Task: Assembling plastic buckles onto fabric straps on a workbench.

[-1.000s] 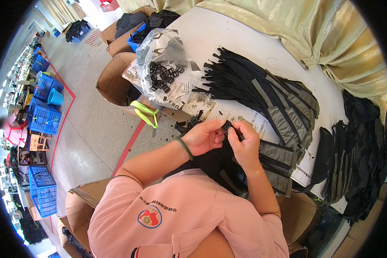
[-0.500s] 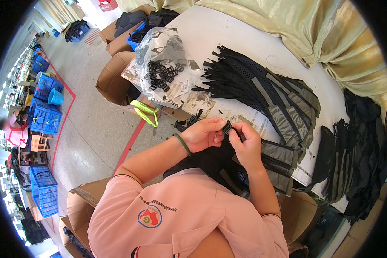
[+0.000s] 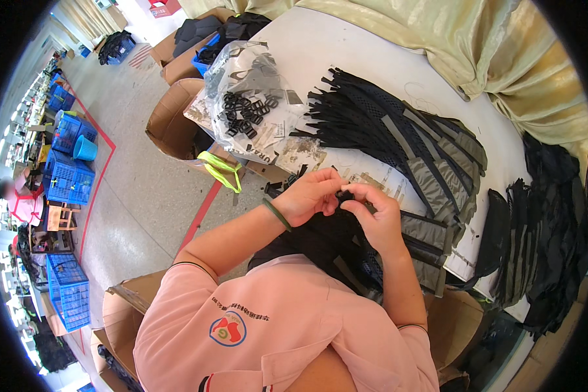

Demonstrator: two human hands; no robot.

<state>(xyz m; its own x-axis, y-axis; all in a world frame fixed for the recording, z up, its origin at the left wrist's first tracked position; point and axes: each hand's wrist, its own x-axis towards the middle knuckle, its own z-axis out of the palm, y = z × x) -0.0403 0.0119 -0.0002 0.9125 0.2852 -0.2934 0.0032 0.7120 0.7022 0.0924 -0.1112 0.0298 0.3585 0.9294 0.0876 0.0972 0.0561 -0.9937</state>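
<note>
Two bare hands of yours meet near the middle of the head view. Your left hand (image 3: 311, 196) has its thumb and fingers gathered on the left side of a small black buckle (image 3: 344, 195); your right hand (image 3: 377, 219) pinches the right side of it between thumb and forefinger. The buckle sits between your fingertips, above the near edge of the table (image 3: 307, 39), and they cover so much of it that you cannot tell how it is threaded. A dark green band (image 3: 277, 214) circles your left wrist. Below your hands, dark cloth (image 3: 317, 242) spreads over your lap.

Beyond your left hand, on the far left part of the table, lies a clear plastic bag (image 3: 268, 81) with loose black buckles (image 3: 247, 112) in it. To the right of that, a fanned bundle of black and grey straps (image 3: 398, 134) covers the middle of the table, its narrow ends toward the left. Farther right, a heap of black pieces (image 3: 558, 215) hangs over the table's edge. A yellow-green strip (image 3: 221, 171) drapes by an open cardboard box (image 3: 166, 124) on the left, and blue crates (image 3: 68, 179) stand well apart at the far left.
</note>
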